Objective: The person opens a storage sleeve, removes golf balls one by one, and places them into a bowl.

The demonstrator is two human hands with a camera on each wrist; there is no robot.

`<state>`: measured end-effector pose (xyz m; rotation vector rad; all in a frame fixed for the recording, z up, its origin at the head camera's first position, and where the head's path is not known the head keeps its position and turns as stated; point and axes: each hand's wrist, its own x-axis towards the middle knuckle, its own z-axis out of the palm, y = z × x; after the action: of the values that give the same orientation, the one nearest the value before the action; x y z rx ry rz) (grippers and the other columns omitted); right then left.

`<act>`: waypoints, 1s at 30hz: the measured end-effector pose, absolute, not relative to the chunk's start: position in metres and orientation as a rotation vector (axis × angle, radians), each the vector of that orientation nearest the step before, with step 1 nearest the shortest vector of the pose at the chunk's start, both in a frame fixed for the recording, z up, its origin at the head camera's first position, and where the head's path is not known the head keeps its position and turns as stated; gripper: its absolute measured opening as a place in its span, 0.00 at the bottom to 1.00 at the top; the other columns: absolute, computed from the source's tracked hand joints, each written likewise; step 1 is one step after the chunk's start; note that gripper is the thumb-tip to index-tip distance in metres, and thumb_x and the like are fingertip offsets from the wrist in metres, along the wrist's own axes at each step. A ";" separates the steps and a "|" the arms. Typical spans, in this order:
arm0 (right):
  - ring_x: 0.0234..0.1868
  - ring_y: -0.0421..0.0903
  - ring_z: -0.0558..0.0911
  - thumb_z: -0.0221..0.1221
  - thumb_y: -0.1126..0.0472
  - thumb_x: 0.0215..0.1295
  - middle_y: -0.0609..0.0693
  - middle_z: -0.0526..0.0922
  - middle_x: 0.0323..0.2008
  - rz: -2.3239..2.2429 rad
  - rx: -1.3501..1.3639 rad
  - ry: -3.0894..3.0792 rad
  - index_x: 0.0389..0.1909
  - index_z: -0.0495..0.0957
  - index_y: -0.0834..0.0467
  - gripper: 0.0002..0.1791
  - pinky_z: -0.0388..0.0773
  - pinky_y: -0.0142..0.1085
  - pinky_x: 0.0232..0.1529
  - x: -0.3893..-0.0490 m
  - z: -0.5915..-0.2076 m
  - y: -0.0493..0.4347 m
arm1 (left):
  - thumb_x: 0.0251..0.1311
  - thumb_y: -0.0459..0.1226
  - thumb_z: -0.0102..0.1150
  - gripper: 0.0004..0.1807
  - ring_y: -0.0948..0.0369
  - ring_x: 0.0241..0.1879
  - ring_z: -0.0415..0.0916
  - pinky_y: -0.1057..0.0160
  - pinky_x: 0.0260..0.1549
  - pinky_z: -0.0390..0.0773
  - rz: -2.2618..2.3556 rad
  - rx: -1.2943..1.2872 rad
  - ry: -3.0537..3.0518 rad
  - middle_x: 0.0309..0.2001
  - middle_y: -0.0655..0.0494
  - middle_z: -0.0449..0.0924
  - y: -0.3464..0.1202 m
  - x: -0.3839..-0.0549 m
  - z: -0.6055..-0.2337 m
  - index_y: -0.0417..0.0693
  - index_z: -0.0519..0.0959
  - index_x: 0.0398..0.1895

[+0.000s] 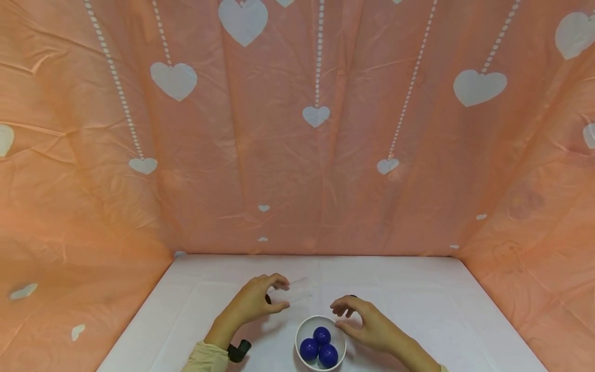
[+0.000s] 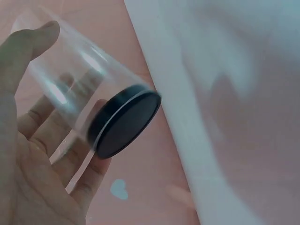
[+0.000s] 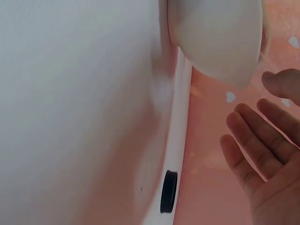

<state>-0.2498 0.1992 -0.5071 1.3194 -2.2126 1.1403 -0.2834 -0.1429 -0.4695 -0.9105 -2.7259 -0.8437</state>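
My left hand (image 1: 258,299) grips a clear plastic cylinder (image 2: 75,70) with thumb and fingers around its wall. The cylinder lies tilted in the air, its black end cap (image 2: 126,123) turned towards my wrist, its clear end pointing right in the head view. Nothing shows inside it. A white bowl (image 1: 338,338) stands on the table with three blue balls (image 1: 322,336) in it. My right hand (image 1: 369,323) hovers at the bowl's right edge, fingers loosely bent and holding nothing; whether the thumb touches the rim, I cannot tell.
A black round lid (image 3: 169,191) lies on the white table (image 1: 418,289) beyond my right hand, mostly hidden by it in the head view. Orange sheets with white hearts (image 1: 316,117) enclose the table at the back and both sides.
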 end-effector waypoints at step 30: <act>0.65 0.58 0.82 0.78 0.52 0.61 0.52 0.84 0.63 0.698 0.732 -2.446 0.66 0.79 0.59 0.35 0.74 0.61 0.64 -0.254 -0.497 0.251 | 0.63 0.49 0.78 0.24 0.47 0.56 0.81 0.38 0.56 0.78 -1.076 -0.792 -2.714 0.53 0.52 0.85 -0.144 -0.294 -0.484 0.54 0.82 0.58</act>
<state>-0.2543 0.2509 -0.4970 0.7323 -2.4456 0.6979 -0.2937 -0.1441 -0.4835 -0.7925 -2.7142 -1.0763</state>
